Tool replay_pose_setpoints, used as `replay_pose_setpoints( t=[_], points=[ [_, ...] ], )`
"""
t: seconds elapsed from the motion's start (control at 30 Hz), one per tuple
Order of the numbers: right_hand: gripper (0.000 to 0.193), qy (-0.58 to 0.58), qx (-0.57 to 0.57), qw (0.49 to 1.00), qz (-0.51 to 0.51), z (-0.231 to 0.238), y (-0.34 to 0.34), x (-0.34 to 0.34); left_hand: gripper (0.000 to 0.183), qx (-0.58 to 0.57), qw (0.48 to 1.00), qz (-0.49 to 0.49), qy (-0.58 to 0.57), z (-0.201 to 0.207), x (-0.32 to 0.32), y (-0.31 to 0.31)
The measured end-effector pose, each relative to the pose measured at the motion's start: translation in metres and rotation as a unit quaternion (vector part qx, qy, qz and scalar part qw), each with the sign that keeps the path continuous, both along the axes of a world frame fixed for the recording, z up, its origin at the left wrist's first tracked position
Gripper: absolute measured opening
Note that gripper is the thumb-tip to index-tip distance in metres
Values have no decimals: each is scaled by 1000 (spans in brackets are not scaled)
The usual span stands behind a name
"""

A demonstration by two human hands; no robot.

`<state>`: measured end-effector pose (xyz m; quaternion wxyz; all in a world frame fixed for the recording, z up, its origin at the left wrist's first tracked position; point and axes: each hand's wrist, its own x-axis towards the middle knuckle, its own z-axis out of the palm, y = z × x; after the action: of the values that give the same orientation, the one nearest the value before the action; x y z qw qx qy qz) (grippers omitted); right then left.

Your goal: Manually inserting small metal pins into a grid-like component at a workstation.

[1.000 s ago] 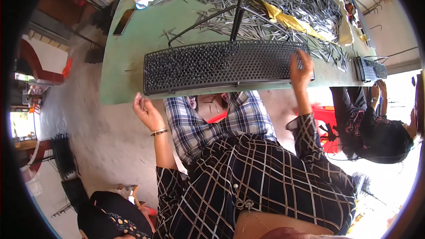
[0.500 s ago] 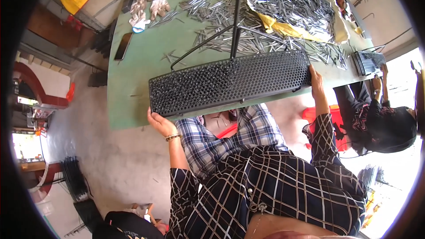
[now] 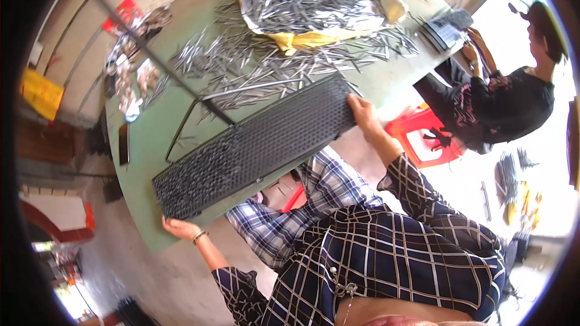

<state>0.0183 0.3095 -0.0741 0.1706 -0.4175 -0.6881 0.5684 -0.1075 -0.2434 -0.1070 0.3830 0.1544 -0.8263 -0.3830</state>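
Observation:
Between my hands is a long black tray [image 3: 284, 136] full of round holes, tilted with its left end lower. Small dark pieces fill the holes of its left part; the right part looks unfilled. My left hand [image 3: 181, 227] grips the lower left corner, its fingertips partly hidden beneath. My right hand [image 3: 365, 118] is closed on the right end, thumb over the rim. A thin dark metal frame with a long pole [image 3: 175, 77] rises from the tray's far side. Beyond it, loose slim metal rods [image 3: 223, 66] lie scattered.
The tray is over a green table [image 3: 142, 205]. On it are an open sack of metal rods [image 3: 308, 0], gloves [image 3: 147, 77] and a phone [image 3: 124, 143]. At right, a co-worker [image 3: 510, 105] handles a similar tray [image 3: 447, 29] beside a red stool [image 3: 417, 136].
The tray has swung from nearly level to a slant, its left end coming nearer and its right end farther away. Both hands keep their hold. The pole now leans left, and the whole view has shifted.

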Motion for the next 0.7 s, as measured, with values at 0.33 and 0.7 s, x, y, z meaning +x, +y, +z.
replay_pose_setpoints(
  t=[0.33,0.7],
  points=[
    [43,-36,55,998,25,35,-24,-14,57,-84,958,-243,-125,7,-22,68],
    [42,75,132,988,34,-8,-11,-22,47,-137,942,-299,-62,74,89,148]
  ],
)
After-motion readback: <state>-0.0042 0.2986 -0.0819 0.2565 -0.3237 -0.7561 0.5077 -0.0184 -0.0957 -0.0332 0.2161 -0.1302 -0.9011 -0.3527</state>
